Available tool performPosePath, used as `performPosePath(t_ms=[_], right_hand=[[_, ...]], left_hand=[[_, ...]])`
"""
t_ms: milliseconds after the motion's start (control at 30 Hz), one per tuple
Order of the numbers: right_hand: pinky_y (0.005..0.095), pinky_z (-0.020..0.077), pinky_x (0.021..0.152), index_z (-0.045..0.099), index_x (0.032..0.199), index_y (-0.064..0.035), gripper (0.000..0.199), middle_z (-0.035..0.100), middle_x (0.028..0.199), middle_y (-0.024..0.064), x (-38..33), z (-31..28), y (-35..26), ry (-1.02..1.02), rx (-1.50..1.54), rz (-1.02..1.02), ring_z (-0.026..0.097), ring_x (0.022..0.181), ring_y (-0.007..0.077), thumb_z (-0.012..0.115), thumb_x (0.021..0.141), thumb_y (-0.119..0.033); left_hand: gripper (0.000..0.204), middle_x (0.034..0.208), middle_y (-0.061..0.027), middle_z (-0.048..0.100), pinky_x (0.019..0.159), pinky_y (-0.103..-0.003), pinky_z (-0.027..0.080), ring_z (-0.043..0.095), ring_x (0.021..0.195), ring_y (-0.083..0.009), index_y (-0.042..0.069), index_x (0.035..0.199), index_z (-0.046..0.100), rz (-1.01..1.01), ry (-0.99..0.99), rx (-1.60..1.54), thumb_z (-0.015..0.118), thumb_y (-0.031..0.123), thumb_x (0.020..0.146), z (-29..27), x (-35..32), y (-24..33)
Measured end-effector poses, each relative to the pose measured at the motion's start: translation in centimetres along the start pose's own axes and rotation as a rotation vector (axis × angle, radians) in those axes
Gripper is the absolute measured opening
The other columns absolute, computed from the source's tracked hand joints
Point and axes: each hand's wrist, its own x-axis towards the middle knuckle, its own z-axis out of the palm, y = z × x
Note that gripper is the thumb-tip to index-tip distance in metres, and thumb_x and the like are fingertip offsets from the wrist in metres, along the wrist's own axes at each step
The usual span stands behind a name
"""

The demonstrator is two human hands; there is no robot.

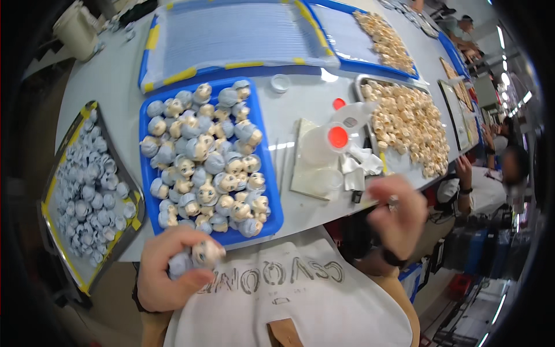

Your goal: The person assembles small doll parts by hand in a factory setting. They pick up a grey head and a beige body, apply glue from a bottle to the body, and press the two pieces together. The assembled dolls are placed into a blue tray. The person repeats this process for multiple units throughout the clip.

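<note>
One doll head (pixel 203 254) sits clasped in the left hand (pixel 161 280) near a tray (pixel 274 199); I can't tell whether the right hand (pixel 406 213) grips anything.

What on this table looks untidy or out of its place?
Some small blue-grey pieces lie loose near the cream bucket, while many similar-coloured ones sit in the dark-rimmed tray, so they look stray. Otherwise, nothing clearly stands out.

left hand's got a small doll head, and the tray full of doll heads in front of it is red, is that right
Not quite: the tray is blue, not red, as the head view shows. The left hand does hold a small doll head, and the tray in front of it is full of doll heads.
</note>
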Motion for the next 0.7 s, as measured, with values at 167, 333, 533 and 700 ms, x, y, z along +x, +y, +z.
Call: performPosePath(t_ms=[167,333,533,700], right_hand=[[0.0227,0.0405,0.054,0.056,0.110,-0.0030,0.038,0.053,0.091,0.0056,-3.0,-4.9,6.9,0.062,-0.461,0.311,0.052,0.070,0.0132,0.057,0.072,0.003],[0.0237,0.0425,0.053,0.060,0.096,-0.0020,0.025,0.056,0.082,0.0083,-2.4,-3.4,7.7,0.029,-0.430,0.371,0.055,0.065,0.0135,0.060,0.072,0.002],[0.0316,0.0453,0.062,0.060,0.091,-0.0038,0.021,0.056,0.083,0.0114,-1.2,-3.4,7.9,0.151,-0.610,0.201,0.057,0.071,0.0244,0.064,0.071,-0.004],[0.0281,0.0465,0.062,0.059,0.091,-0.0030,0.028,0.058,0.092,0.0121,-1.1,-1.8,2.5,0.437,-0.062,-0.087,0.058,0.074,0.0190,0.064,0.065,0.005]], left_hand=[[0.027,0.072,-0.0052,0.054,0.058,-0.023,0.038,0.049,0.063,-0.0125,-0.001,0.094,0.057,0.106,0.291,0.197,0.067,0.015,0.074,0.4,0.3,-1.3],[0.043,0.071,-0.0014,0.049,0.054,-0.019,0.033,0.041,0.062,-0.0053,-0.004,0.116,0.048,0.021,0.465,0.144,0.060,0.010,0.077,1.4,0.5,-1.4],[0.036,0.074,-0.0075,0.050,0.054,-0.021,0.035,0.044,0.059,-0.0124,-0.002,0.095,0.053,0.187,0.393,-0.338,0.059,0.030,0.080,1.0,-1.3,-1.9],[0.038,0.077,-0.0127,0.049,0.048,-0.024,0.039,0.047,0.055,-0.0138,-0.002,0.089,0.052,0.172,0.136,-0.218,0.055,0.036,0.085,1.1,-0.7,-0.9]])
